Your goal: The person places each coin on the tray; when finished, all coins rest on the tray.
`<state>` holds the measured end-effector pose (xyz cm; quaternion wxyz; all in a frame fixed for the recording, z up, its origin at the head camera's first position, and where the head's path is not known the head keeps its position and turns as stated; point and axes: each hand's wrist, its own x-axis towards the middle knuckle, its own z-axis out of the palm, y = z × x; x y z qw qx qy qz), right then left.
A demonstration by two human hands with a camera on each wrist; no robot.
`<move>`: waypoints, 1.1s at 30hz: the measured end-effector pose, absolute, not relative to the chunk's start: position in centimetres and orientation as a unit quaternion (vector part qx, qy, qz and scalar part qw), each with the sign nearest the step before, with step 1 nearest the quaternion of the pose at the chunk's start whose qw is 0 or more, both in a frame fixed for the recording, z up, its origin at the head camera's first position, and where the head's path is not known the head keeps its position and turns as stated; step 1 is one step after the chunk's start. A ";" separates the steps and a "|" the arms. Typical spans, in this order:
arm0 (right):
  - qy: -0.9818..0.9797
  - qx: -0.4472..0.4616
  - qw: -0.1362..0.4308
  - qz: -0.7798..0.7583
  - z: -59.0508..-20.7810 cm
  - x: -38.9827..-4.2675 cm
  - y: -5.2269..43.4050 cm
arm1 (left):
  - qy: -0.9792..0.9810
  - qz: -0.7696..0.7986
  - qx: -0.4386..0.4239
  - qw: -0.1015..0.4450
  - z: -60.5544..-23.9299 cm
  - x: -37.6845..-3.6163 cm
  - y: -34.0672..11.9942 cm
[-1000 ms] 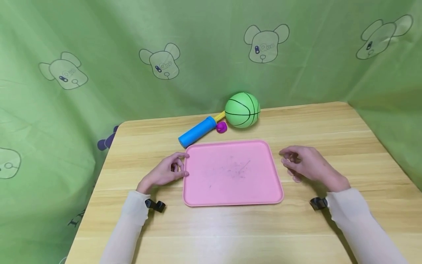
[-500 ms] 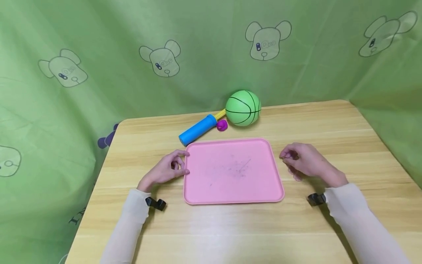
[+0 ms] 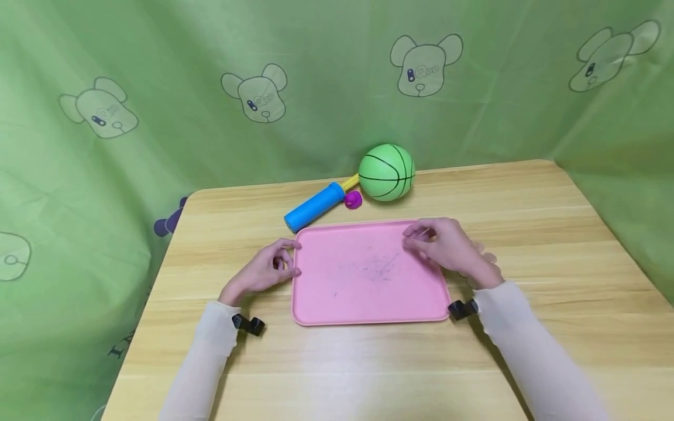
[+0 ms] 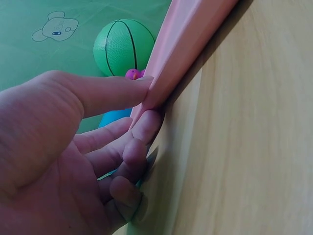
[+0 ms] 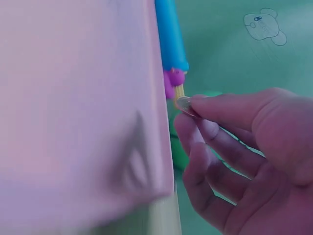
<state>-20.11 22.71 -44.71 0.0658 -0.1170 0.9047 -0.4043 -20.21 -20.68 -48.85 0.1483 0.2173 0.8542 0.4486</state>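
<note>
A pink tray (image 3: 347,275) lies on the table. My left hand (image 3: 263,268) pinches its left rim, thumb on one side and fingertips on the other, as the left wrist view shows. Over the tray's far right corner is my right hand (image 3: 444,242). Between thumb and forefinger it pinches a small, thin, see-through disc (image 5: 187,106), held above the tray in the right wrist view. Several similar clear discs (image 3: 489,257) lie on the table right of the tray, partly hidden behind the right wrist.
Behind the tray lies a blue hand pump (image 3: 316,207) with a yellow end. A small purple rubber duck (image 3: 353,200) and a green ball (image 3: 387,173) with black lines sit beside it. A green curtain (image 3: 337,47) hangs at the table's back.
My right hand closed its fingertips on a disc right of the tray, then moved left with it over the tray's far right corner. My left hand stays at the left rim.
</note>
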 end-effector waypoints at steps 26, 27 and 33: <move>0.853 -0.172 0.129 -0.477 -46.2 -24.2 11.8 | 0.862 0.438 0.210 0.147 -48.6 -20.0 -20.1; 0.853 -0.175 0.128 -0.475 -46.4 -24.3 11.5 | 0.861 0.440 0.211 0.147 -48.6 -20.0 -20.1; 0.860 -0.207 0.117 -0.451 -47.5 -24.7 9.3 | 0.859 0.444 0.206 0.150 -48.8 -20.0 -20.2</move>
